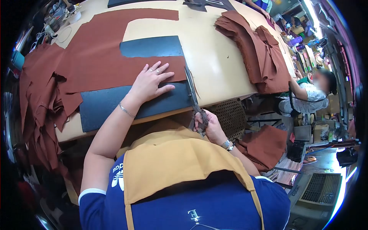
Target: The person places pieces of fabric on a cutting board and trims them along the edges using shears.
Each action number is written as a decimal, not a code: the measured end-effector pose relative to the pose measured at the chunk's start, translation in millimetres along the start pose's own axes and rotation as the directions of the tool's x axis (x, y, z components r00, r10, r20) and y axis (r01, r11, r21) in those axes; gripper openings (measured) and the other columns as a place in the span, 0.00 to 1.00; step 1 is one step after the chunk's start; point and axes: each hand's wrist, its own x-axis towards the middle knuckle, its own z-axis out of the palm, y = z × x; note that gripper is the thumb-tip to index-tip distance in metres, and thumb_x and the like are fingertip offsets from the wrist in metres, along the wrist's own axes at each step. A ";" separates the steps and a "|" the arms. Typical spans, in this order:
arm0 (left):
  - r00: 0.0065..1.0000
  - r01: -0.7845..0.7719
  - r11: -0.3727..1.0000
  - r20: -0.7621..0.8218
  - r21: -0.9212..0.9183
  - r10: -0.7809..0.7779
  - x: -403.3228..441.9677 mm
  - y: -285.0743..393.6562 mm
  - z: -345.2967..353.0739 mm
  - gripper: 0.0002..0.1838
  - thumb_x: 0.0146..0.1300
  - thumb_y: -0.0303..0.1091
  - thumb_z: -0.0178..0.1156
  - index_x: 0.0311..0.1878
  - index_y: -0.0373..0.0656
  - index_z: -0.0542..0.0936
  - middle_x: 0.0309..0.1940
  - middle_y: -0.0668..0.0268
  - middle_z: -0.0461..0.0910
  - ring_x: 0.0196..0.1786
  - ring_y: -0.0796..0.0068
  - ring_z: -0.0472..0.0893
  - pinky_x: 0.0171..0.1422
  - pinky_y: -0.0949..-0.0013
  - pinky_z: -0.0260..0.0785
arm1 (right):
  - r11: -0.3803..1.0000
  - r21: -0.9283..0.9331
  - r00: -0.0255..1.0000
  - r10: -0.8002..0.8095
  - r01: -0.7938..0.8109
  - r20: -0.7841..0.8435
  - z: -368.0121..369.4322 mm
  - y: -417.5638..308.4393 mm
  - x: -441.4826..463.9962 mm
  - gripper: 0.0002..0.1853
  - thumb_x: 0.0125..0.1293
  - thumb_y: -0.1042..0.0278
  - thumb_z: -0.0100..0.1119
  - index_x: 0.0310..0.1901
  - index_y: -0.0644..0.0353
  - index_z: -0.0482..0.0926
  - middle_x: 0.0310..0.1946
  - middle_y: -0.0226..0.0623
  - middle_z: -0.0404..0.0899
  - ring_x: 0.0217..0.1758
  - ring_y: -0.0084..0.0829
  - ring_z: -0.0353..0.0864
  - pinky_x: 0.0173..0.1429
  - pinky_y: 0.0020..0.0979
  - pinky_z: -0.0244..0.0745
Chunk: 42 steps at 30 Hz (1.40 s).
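My L hand, fingers apart, is flat on brown cloth over dark board on counter; prob. light, floppy, best pressed flat. R hand's clamped on scissors: stiff, prob. heavy, hold by handles.

From the wearer's head, above the near side of the bench, the wide, round-edged head view faces forward and steeply down across it, also catching the wearer's chest close below.

The blue shirt bears "adidas", a trefoil and an unclear letter mark, a grey machine "iwata"
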 end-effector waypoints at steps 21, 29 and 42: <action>0.996 -0.074 0.997 0.038 -0.014 0.075 -0.7 1.6 -4.6 0.31 0.59 0.64 0.58 0.59 0.56 0.79 0.69 0.62 0.67 0.74 0.57 0.62 0.75 0.43 0.53 | 0.994 0.109 0.999 -0.033 0.031 0.023 0.4 -0.3 27.6 0.05 0.69 0.67 0.57 0.38 0.57 0.75 0.28 0.24 0.73 0.28 0.15 0.74 0.34 0.20 0.74; 0.997 -0.076 0.997 0.014 -0.005 0.076 -0.6 2.7 -4.3 0.31 0.58 0.64 0.60 0.59 0.56 0.79 0.68 0.63 0.68 0.73 0.58 0.63 0.75 0.45 0.54 | 0.994 0.098 0.999 -0.034 0.036 -0.022 4.4 0.4 30.7 0.10 0.70 0.61 0.57 0.38 0.58 0.75 0.24 0.25 0.74 0.25 0.16 0.73 0.30 0.20 0.72; 0.989 -0.146 0.989 -0.012 0.025 0.146 -5.0 0.8 -2.2 0.30 0.57 0.62 0.62 0.58 0.57 0.79 0.66 0.64 0.71 0.71 0.58 0.66 0.72 0.45 0.56 | 0.967 0.245 0.997 -0.069 0.076 -0.035 7.1 -9.6 40.7 0.12 0.70 0.59 0.58 0.38 0.59 0.75 0.21 0.28 0.73 0.21 0.21 0.74 0.27 0.24 0.74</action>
